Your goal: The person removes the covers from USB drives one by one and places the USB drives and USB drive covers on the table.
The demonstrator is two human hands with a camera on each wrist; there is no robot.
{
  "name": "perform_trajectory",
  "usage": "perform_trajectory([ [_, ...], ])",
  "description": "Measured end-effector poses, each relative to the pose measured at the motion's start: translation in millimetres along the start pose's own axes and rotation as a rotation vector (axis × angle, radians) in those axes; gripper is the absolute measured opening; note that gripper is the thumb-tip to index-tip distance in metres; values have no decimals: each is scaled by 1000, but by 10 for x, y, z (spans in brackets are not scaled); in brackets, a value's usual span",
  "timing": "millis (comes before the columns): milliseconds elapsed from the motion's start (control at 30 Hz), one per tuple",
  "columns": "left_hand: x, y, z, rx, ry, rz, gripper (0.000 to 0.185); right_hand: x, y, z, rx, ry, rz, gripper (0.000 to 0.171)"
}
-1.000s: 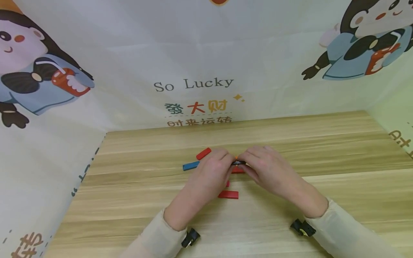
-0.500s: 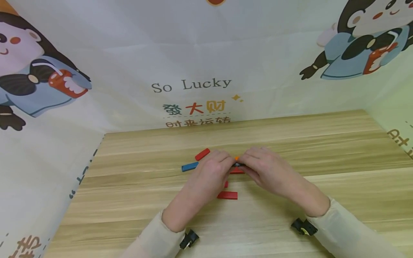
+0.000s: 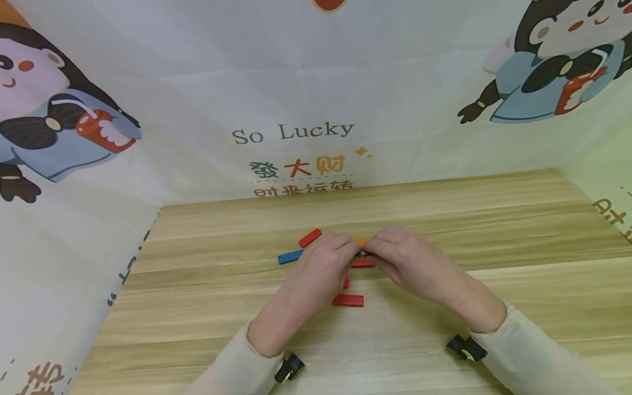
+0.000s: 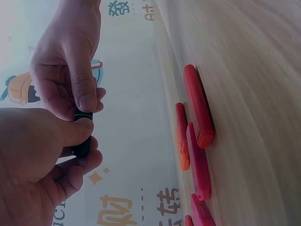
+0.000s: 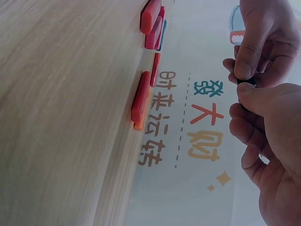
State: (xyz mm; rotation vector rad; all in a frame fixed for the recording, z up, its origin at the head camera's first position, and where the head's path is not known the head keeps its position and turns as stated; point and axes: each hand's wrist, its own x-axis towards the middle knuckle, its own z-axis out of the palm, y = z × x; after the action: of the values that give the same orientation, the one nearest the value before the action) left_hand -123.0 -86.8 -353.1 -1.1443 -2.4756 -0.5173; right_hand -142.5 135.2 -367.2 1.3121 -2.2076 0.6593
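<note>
Pinching a small black plastic piece (image 4: pixel 83 136) between my left hand (image 3: pixel 321 271) and right hand (image 3: pixel 410 263), I hold it just above the wooden table (image 3: pixel 494 230), both thumbs and forefingers clamped on it. Red plastic bars (image 3: pixel 348 300) and a blue bar (image 3: pixel 291 256) lie untouched below, so I judge plenty remains. Bare tabletop all round; printed backdrop walls (image 3: pixel 197 109) well back.

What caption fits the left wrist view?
Both hands, left hand and right hand, pinch a small black piece above red bars on the wooden table.
</note>
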Motion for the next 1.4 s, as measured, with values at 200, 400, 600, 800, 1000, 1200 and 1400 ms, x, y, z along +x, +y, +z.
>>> perform_trajectory([
  [200,-3,-5,10,8,18,5,6,0,5,2,2,6,-12,20],
  [400,-1,0,5,-1,20,-6,6,-5,13,4,-7,-2,-8,20],
  [600,0,-9,8,-6,10,-8,6,-9,14,-1,-8,-11,0,21],
  [800,5,-16,2,-17,5,-9,6,-4,17,-11,-7,-10,-2,22],
  [1000,-5,-22,7,-33,16,-25,9,0,21,-18,-15,-12,-1,21],
  [1200,-7,-25,18,-28,19,-26,10,1,20,-31,-6,-12,4,20],
  [1400,-4,-31,30,-25,23,-25,10,3,24,-44,-3,-8,-6,21],
])
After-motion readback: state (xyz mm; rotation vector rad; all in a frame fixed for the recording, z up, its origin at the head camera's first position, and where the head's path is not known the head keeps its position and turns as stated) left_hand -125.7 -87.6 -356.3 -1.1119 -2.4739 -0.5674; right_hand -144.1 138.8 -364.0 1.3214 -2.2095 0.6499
